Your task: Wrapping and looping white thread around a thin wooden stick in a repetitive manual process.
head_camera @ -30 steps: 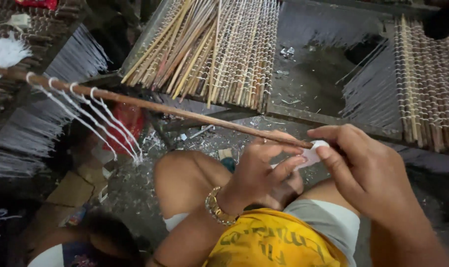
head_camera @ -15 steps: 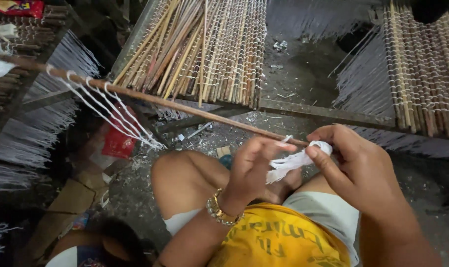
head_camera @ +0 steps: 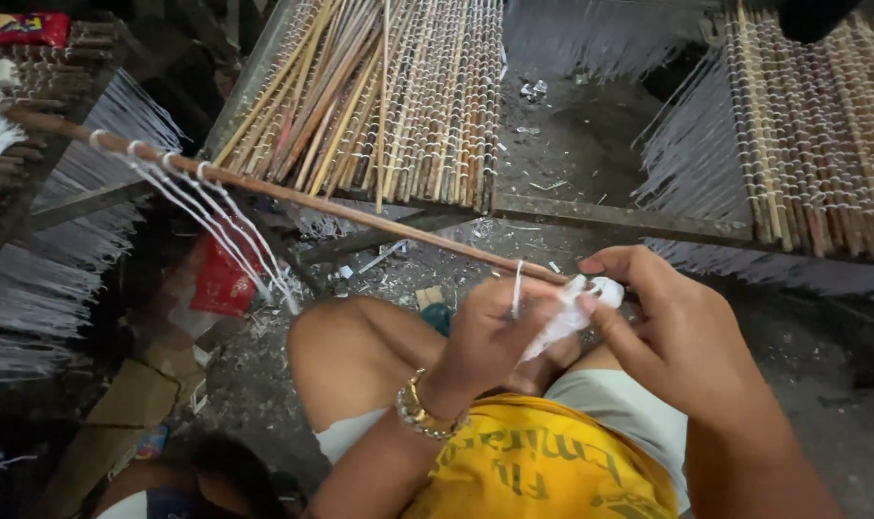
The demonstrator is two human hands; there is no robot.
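A long thin brown stick (head_camera: 293,195) runs from the upper left down to my hands. Several white string loops (head_camera: 211,213) hang from it near its far end. My left hand (head_camera: 499,332), with a gold bracelet at the wrist, grips the stick's near end, a white loop around it by my fingers. My right hand (head_camera: 673,332) pinches a bundle of white string (head_camera: 567,315) against that same end. My bare knee (head_camera: 346,341) lies below the stick.
A frame of bamboo sticks laced with white string (head_camera: 399,106) stands ahead, another (head_camera: 812,135) at the right. White fringes (head_camera: 33,288) hang at the left. A red packet (head_camera: 221,279) and cardboard (head_camera: 134,404) lie on the littered ground.
My hands stay at the stick's near end, working the white string around it. The view has shifted, so the stick and its hanging loops sit slightly differently in the frame.
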